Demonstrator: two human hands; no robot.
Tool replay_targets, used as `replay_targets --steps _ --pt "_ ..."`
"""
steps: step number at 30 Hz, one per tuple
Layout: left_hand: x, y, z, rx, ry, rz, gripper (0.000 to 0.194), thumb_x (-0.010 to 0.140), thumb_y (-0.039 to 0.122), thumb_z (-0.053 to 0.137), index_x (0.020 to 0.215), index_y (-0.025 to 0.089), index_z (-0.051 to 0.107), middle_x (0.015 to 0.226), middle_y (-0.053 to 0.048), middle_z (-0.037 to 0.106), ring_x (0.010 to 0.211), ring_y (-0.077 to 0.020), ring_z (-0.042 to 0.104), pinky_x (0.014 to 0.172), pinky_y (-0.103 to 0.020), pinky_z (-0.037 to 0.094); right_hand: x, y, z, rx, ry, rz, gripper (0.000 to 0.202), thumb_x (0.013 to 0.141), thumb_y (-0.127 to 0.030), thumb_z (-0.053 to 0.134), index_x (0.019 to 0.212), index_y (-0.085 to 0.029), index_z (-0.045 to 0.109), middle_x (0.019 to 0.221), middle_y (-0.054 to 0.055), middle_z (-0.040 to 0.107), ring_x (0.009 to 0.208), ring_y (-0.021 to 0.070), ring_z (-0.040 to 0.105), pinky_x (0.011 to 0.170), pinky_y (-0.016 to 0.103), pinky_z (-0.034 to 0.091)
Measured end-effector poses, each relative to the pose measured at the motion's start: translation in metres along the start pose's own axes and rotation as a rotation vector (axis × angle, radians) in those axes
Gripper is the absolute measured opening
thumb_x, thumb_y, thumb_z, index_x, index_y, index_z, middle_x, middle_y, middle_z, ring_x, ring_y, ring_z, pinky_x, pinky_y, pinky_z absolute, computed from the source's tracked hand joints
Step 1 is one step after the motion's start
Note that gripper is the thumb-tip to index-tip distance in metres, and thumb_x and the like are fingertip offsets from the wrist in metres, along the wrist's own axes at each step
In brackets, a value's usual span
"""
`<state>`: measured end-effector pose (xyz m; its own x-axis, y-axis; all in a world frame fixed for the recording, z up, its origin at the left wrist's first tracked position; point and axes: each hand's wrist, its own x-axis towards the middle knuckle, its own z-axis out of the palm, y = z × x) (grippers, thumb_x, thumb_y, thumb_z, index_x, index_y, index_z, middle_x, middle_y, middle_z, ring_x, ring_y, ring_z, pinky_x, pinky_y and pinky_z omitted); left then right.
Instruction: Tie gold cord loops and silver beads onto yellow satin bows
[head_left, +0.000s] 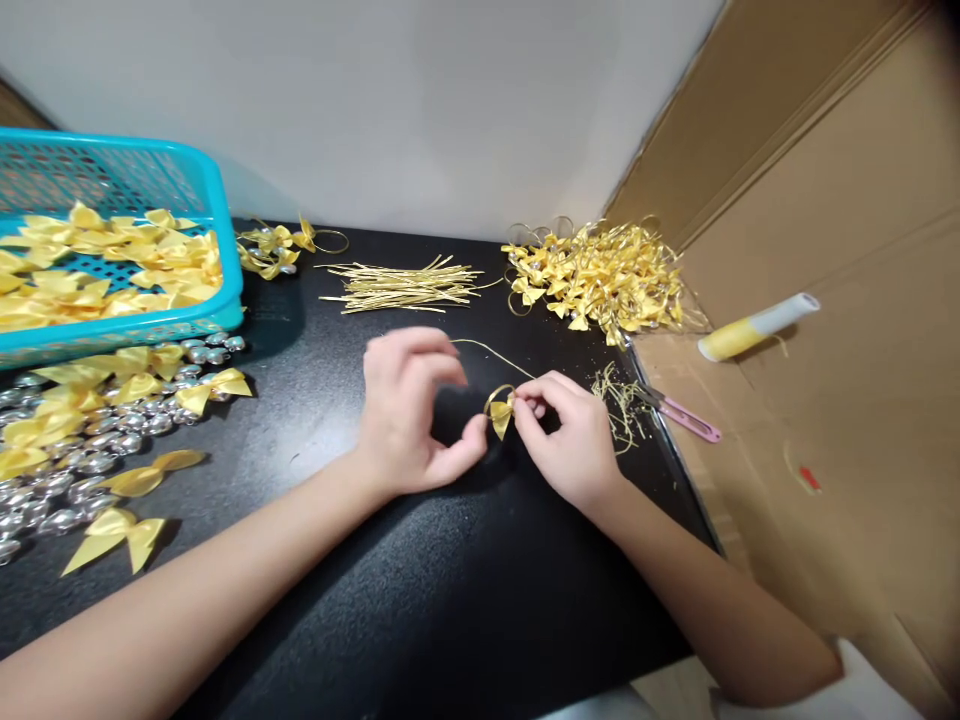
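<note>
In the head view, we see a small yellow bow (501, 418) low in the middle of the black bench (450, 600), between our two hands. The tail we can see points down toward us, so its long way runs up and down. A gold loop (489, 402) bends up over it and to the left.

Our right hand (566, 430) pinches the bow at its right side with thumb and finger. Our left hand (420, 410) is not gripping; its fingers curl, with a gap above the thumb. The thumb tip is right by the loop, but we can't tell if they touch. A thin string (491, 352) slants down to the right, to our right hand.

Behind, gold strings (401, 285) lie side to side in a bunch. To their right is a heap of bows (592, 275). Bits of string (619, 405) and a pink cutter (686, 416) lie right of our hands. More bows fill a blue basket (229, 255) on the left, near silver beads (97, 462).
</note>
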<state>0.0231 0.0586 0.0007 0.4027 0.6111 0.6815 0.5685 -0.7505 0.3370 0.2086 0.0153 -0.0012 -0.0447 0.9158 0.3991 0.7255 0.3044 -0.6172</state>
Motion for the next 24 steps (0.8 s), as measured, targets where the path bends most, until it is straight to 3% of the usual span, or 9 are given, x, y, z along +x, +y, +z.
replay_targets --steps 1,3,5,8,14,18,21,24 --pt "0.001 0.002 0.0 -0.158 -0.031 -0.22 0.013 0.083 0.031 0.057 0.092 0.022 0.053 0.093 -0.008 0.065 0.087 -0.023 0.059 0.076 -0.04 0.048 0.0 -0.001 -0.001 0.018 0.049 -0.044 0.013 0.085 -0.013 0.055 0.077 -0.017 0.064 0.071 0.001 0.064 0.062 0.0116 0.058 0.065 0.027 0.045" --pt "0.005 0.007 0.0 -0.521 -0.238 -0.555 0.013 0.087 0.031 0.046 0.088 0.02 0.053 0.075 -0.003 0.061 0.066 -0.0176 0.057 0.06 -0.032 0.048 -0.001 -0.004 -0.002 0.034 0.099 -0.128 0.013 0.088 -0.014 0.054 0.08 -0.018 0.063 0.074 0.002 0.067 0.066 0.0129 0.062 0.068 0.029 0.047" --pt "0.009 0.01 0.001 -0.787 -0.472 -0.7 0.023 0.091 0.034 0.042 0.08 0.018 0.056 0.061 0.002 0.055 0.052 -0.0125 0.051 0.05 -0.025 0.042 -0.002 -0.006 -0.003 0.032 0.118 -0.191 0.012 0.089 -0.016 0.055 0.081 -0.018 0.063 0.076 0.002 0.07 0.07 0.0139 0.065 0.069 0.03 0.048" --pt "0.012 0.013 0.0 -0.882 -0.613 -0.705 0.033 0.09 0.041 0.05 0.07 0.016 0.059 0.055 0.004 0.052 0.05 -0.0096 0.048 0.049 -0.021 0.038 -0.004 -0.006 -0.003 0.025 0.136 -0.223 0.009 0.088 -0.015 0.059 0.082 -0.019 0.064 0.078 0.002 0.073 0.072 0.0138 0.068 0.07 0.03 0.047" --pt "0.009 0.019 -0.003 -0.757 -0.534 -0.775 0.04 0.084 0.045 0.058 0.058 0.014 0.058 0.05 0.002 0.054 0.046 -0.0083 0.047 0.047 -0.02 0.035 -0.006 -0.003 0.0 -0.014 0.229 -0.264 0.007 0.084 -0.011 0.065 0.085 -0.018 0.067 0.08 0.003 0.077 0.071 0.0142 0.071 0.068 0.03 0.045" --pt "0.006 0.022 -0.001 -0.863 -0.637 -0.753 0.034 0.085 0.042 0.058 0.071 0.013 0.068 0.059 -0.001 0.062 0.05 -0.0094 0.052 0.049 -0.02 0.04 -0.007 -0.003 0.002 -0.03 0.267 -0.273 0.009 0.084 -0.013 0.065 0.084 -0.021 0.068 0.079 0.002 0.078 0.07 0.0153 0.073 0.066 0.031 0.045" --pt "0.003 0.022 0.002 -0.825 -0.602 -0.717 0.027 0.088 0.036 0.057 0.083 0.014 0.07 0.068 -0.002 0.066 0.053 -0.0097 0.055 0.052 -0.02 0.042 -0.008 -0.003 0.002 0.008 0.242 -0.212 0.008 0.084 -0.015 0.065 0.081 -0.021 0.068 0.079 0.002 0.078 0.07 0.0158 0.073 0.066 0.031 0.046" --pt "0.0 0.02 0.005 -0.699 -0.551 -0.615 0.026 0.091 0.033 0.052 0.08 0.014 0.068 0.065 -0.001 0.065 0.054 -0.0099 0.055 0.053 -0.02 0.042 -0.008 -0.003 0.0 0.042 0.19 -0.131 0.007 0.084 -0.019 0.063 0.078 -0.02 0.066 0.077 0.001 0.076 0.067 0.0148 0.069 0.067 0.031 0.046"
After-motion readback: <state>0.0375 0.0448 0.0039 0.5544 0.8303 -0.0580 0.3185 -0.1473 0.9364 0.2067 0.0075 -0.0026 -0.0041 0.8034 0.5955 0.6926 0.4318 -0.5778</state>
